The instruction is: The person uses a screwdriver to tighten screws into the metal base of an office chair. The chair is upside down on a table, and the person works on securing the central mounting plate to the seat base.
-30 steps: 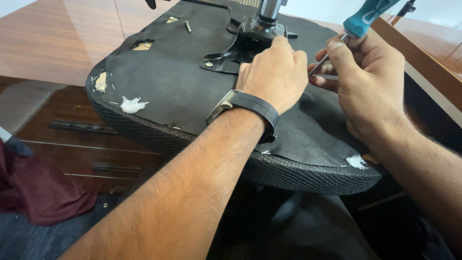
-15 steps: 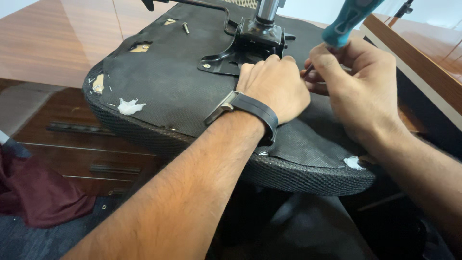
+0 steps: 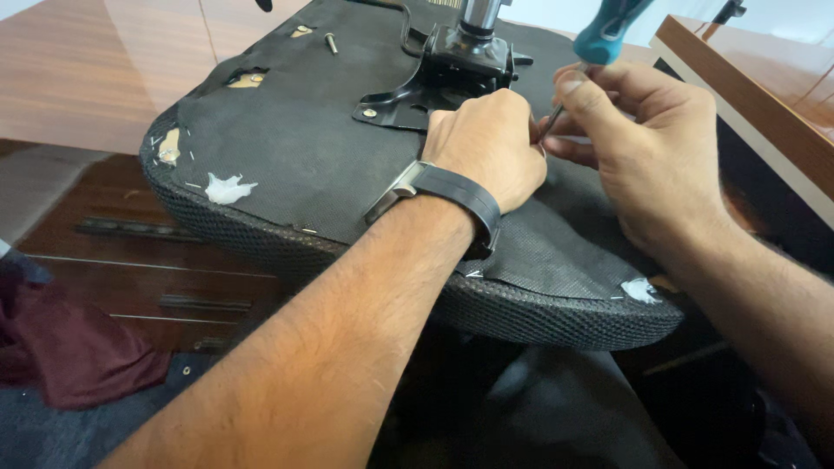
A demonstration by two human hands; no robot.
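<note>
upturned office chair seat lies underside up, black fabric stapled over it, mesh edge toward the camera, metal mounting plate and gas column at the far middle. left hand rests curled, knuckles up, on the fabric just beside the plate; grip looks closed down on something small, but the fingertips are hidden so cannot tell what, if anything. right hand has its grip wrapped shut on a screwdriver, teal handle up, thin shaft angled down behind the left knuckles, tip out of sight. loose bolt lies on the far fabric. seat likely bulky and stiff in the pan, soft at the fabric; best held at the rim or plate. screwdriver light, rigid, handle grippy.
</note>
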